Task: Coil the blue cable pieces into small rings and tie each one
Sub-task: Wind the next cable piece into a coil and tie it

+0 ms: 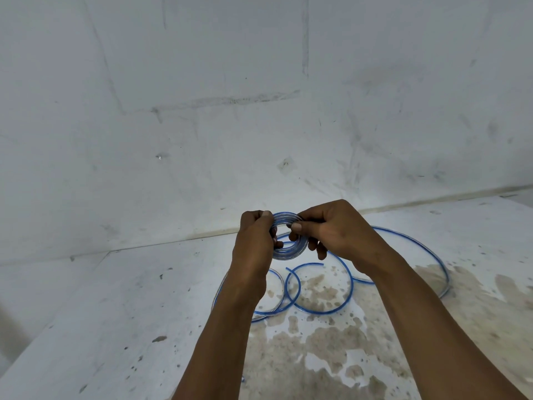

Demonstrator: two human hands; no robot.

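I see both hands up above the white floor (121, 327), holding one small coil (288, 251) of blue cable between them. Left hand (253, 246) grips the coil's left rim, fingers curled round the stacked turns, fingertips poking through the centre hole. Right hand (337, 229) pinches the upper right rim, thumb in front, fingers behind. So the coil sits directly between the two hands, touching both, ring face turned roughly toward my camera, its plane near upright. Neither hand is nearer really, both on it, left has the fuller wrap.

Can't tell where the free tail leaves the coil, hidden behind the fingers. That's what the tie turns on, I judge: tail has to pass through the centre hole, and the left fingertips already sit there.

Loose blue cable (320, 287) lies below on the floor in open curves, one big arc (432, 252) sweeping off right behind the right wrist. Well apart from the held coil in height. Brown stains (331, 342) on the floor under the forearms.

Coiling looks about done, tie not yet visible
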